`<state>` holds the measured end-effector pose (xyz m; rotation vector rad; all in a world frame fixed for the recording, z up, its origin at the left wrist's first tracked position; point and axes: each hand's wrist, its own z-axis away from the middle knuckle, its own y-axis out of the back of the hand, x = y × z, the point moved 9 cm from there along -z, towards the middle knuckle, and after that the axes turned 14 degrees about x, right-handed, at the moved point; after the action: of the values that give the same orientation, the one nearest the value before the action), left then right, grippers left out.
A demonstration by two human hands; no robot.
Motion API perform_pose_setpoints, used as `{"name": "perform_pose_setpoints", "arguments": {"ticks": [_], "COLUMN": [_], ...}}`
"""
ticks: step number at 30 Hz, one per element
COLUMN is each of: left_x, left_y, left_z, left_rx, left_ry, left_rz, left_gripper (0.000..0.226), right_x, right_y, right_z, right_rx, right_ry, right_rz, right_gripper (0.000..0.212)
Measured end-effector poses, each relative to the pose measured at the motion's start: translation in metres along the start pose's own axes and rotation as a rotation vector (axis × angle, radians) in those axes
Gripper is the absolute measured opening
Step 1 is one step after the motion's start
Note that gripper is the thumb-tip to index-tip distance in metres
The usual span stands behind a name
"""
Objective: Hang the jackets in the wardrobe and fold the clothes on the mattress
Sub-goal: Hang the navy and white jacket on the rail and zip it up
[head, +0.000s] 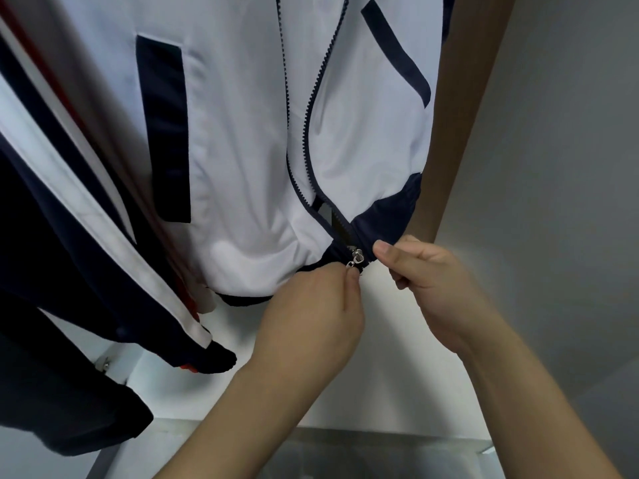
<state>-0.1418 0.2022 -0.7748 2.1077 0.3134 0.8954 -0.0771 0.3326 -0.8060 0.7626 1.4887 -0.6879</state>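
In the head view, a white jacket (242, 150) with navy pocket trims hangs in the wardrobe, its front zip undone along most of its length and the two toothed edges meeting only at the navy hem. The left hand (311, 316) has its grip closed in a pinch on the silver zip pull (356, 258), which sits at the very bottom of the zip, just above the fingertips. The right hand (425, 281) pinches the navy hem just to the right of the slider, apparently holding it taut. A second, navy jacket (52, 271) with white and red stripes hangs to the left, beside the white one.
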Motion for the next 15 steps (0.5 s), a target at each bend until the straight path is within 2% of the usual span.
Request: {"name": "perform_pose_setpoints", "arguments": {"ticks": [3,6,10,13,15], "left_x": [0.009,0.010,0.014,0.025,0.030], "left_y": [0.013,0.015,0.024,0.030,0.030], "left_z": [-0.001,-0.003,-0.015,-0.027,-0.036], "left_rx": [0.053,0.033,0.037,0.056,0.066], "left_ry": [-0.112,-0.101,-0.099,-0.164,-0.211], "left_rz": [-0.276,-0.436,-0.564,-0.618,-0.624], "left_gripper": [0.037,0.041,0.041,0.026,0.028], "right_x": [0.000,-0.001,0.000,0.002,0.000], "right_y": [-0.001,-0.003,-0.004,-0.001,0.000], "right_z": [0.000,0.000,-0.003,-0.005,-0.004], "right_rx": [0.018,0.048,0.070,0.061,0.042], "right_ry": [0.045,0.085,0.095,0.055,0.054], "right_rz": [0.019,0.047,0.070,0.030,-0.014], "right_gripper": [0.036,0.037,0.036,0.036,0.034]}}
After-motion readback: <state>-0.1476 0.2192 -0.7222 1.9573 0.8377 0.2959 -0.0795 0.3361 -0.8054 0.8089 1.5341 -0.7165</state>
